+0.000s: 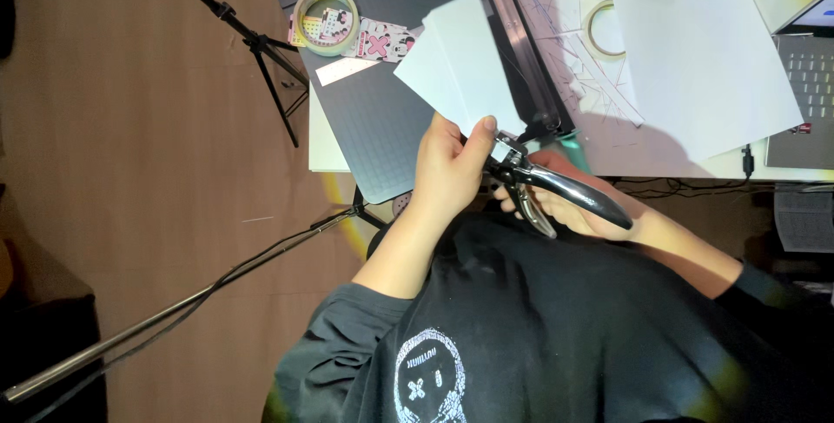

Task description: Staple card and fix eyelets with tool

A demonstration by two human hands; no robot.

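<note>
My left hand (447, 167) pinches the near corner of a small white card (459, 62), thumb on top, holding it up over the grey paper trimmer (382, 119). My right hand (578, 206) grips a metal hand punch with black handles (556, 184). The punch's jaw sits at the card's near edge, right next to my left thumb. Both hands are close together above the desk's front edge, over my dark shirt.
A roll of clear tape (326, 19) and a pink patterned strip (378, 41) lie on the trimmer. A large white sheet (704, 58), another tape roll (604, 28) and a laptop (808, 84) are to the right. Tripod legs (261, 49) stand on the brown floor at left.
</note>
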